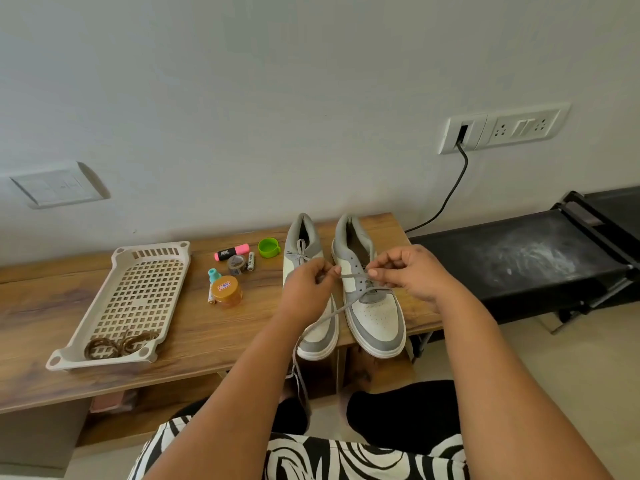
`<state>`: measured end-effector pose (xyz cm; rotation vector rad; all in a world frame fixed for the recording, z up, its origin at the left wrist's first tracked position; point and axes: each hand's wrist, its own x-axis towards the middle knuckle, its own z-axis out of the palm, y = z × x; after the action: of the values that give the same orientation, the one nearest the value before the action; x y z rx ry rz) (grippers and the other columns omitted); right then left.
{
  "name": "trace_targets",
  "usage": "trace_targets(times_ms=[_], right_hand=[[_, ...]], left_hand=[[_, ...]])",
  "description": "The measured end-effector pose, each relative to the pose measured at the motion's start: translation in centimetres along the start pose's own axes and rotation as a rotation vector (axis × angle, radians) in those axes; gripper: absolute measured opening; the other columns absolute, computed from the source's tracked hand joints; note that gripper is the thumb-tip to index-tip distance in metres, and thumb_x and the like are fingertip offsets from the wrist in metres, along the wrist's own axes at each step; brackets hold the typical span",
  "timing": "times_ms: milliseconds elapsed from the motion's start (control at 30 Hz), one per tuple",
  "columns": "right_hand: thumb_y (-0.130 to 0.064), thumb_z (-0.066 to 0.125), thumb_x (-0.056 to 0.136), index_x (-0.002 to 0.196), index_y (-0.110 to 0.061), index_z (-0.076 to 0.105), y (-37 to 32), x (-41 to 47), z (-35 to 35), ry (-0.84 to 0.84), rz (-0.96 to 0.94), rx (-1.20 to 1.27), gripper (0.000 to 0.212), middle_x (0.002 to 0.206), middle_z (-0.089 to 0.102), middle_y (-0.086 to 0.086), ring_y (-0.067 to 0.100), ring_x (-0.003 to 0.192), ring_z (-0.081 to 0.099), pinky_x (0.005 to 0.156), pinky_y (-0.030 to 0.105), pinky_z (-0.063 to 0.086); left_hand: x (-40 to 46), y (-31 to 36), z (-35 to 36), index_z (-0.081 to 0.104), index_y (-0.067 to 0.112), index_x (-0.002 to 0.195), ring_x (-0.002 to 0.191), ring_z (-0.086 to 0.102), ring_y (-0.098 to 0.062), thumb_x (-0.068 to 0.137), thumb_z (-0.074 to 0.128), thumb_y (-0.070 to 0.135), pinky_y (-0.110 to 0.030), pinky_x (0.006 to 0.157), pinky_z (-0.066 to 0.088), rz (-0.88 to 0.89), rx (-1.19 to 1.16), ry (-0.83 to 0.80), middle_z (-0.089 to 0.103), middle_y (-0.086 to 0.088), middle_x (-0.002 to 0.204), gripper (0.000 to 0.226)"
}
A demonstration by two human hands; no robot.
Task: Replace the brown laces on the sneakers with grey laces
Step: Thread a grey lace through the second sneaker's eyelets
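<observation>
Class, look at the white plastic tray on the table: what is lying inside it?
Inside the tray, two coiled brown laces lie at its near end. The rest shows only its perforated floor; nothing covers it.

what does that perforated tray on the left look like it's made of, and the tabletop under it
The tray looks like moulded plastic, cream and matte: its grid of holes and rounded corner posts are uniform. The tabletop shows brown wood grain with a smooth low sheen; whether solid wood or a printed laminate cannot be told.
</observation>
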<state>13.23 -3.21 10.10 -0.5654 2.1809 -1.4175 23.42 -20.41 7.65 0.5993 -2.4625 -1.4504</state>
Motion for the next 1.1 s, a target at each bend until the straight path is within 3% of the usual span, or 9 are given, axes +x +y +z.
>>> trace_targets(times_ms=[133, 233, 367, 500, 600, 733, 900, 1000, 1100], right_hand=[[-0.007, 0.071, 0.086, 0.102, -0.012, 0.072, 0.1, 0.3, 0.6, -0.068, 0.017, 0.053, 0.017, 0.091, 0.075, 0.005, 0.015, 0.086, 0.073, 0.076, 0.022, 0.058], [-0.018, 0.063, 0.094, 0.106, -0.02, 0.069, 1.2, 1.3, 1.4, 0.029, 0.057, -0.112, 0.014, 0.098, 0.071, -0.003, 0.013, 0.092, 0.068, 0.079, 0.026, 0.055], [-0.013, 0.066, 0.09, 0.119, -0.022, 0.061, 3.6, 2.1, 2.2, 0.106, 0.17, -0.403, 0.03, 0.113, 0.055, -0.006, 0.016, 0.106, 0.055, 0.089, 0.03, 0.047], [-0.021, 0.077, 0.082, 0.095, -0.017, 0.069, 4.2, 2.1, 2.2, 0.121, 0.199, -0.374, 0.015, 0.1, 0.066, -0.004, 0.013, 0.096, 0.06, 0.08, 0.027, 0.047], [-0.018, 0.076, 0.083, 0.09, -0.018, 0.068, 4.1, 2.0, 1.9, 0.089, 0.197, -0.379, 0.011, 0.092, 0.065, -0.004, 0.012, 0.09, 0.06, 0.074, 0.023, 0.044], [-0.015, 0.073, 0.085, 0.09, -0.026, 0.061, 3.7, 1.6, 1.8, -0.026, 0.218, -0.446, 0.017, 0.089, 0.058, -0.007, 0.012, 0.087, 0.056, 0.069, 0.023, 0.042], [-0.01, 0.068, 0.087, 0.092, -0.026, 0.065, 2.4, 0.8, 0.7, -0.385, 0.296, -0.686, 0.017, 0.095, 0.059, -0.007, 0.012, 0.091, 0.056, 0.078, 0.025, 0.047], [-0.015, 0.062, 0.092, 0.097, -0.027, 0.062, 2.6, 1.5, 1.1, -0.144, 0.223, -0.619, 0.013, 0.107, 0.06, -0.003, 0.015, 0.099, 0.057, 0.084, 0.029, 0.048], [-0.02, 0.066, 0.091, 0.107, -0.022, 0.059, 3.0, 2.3, 2.1, 0.141, 0.11, -0.454, 0.017, 0.105, 0.059, -0.002, 0.014, 0.095, 0.056, 0.074, 0.024, 0.045]], left_hand=[[-0.4, 0.2, 0.3, 0.066, 0.016, 0.096, 0.073, 0.053, -0.013, 0.1, 0.053, 0.033, -0.029, 0.071, 0.045, -0.056, -0.047, -0.183, 0.065, -0.001, 0.084, 0.022], [-0.7, 0.4, 1.0, 0.069, 0.013, 0.091, 0.067, 0.046, -0.014, 0.101, 0.052, 0.027, -0.028, 0.065, 0.04, -0.053, -0.059, -0.199, 0.056, -0.005, 0.077, 0.024], [-0.4, 0.1, 1.0, 0.066, 0.004, 0.093, 0.058, 0.039, -0.009, 0.101, 0.053, 0.03, -0.023, 0.057, 0.036, -0.104, -0.096, -0.09, 0.043, 0.004, 0.063, 0.03], [-0.2, -0.3, 0.9, 0.066, 0.004, 0.09, 0.056, 0.04, -0.008, 0.099, 0.057, 0.03, -0.022, 0.058, 0.037, -0.14, -0.158, -0.06, 0.044, 0.006, 0.06, 0.028], [-0.2, -0.5, 1.2, 0.066, 0.011, 0.082, 0.049, 0.038, -0.004, 0.095, 0.063, 0.028, -0.018, 0.052, 0.036, -0.157, -0.187, -0.068, 0.042, 0.011, 0.053, 0.021], [-0.3, -0.8, 2.0, 0.069, 0.006, 0.092, 0.055, 0.043, -0.002, 0.093, 0.067, 0.026, -0.015, 0.053, 0.036, -0.143, -0.165, -0.044, 0.05, 0.011, 0.06, 0.02], [0.1, -1.4, 2.5, 0.062, 0.008, 0.095, 0.06, 0.048, -0.004, 0.096, 0.061, 0.029, -0.018, 0.057, 0.039, -0.13, -0.138, -0.024, 0.057, 0.007, 0.072, 0.021], [0.3, -1.6, 2.9, 0.064, 0.012, 0.093, 0.062, 0.053, 0.001, 0.094, 0.064, 0.023, -0.014, 0.059, 0.041, -0.101, -0.125, -0.048, 0.067, 0.003, 0.078, 0.011], [0.6, -1.7, 3.5, 0.067, 0.018, 0.09, 0.067, 0.055, -0.003, 0.09, 0.07, 0.018, -0.015, 0.064, 0.046, -0.077, -0.133, -0.047, 0.066, 0.001, 0.079, 0.002]])
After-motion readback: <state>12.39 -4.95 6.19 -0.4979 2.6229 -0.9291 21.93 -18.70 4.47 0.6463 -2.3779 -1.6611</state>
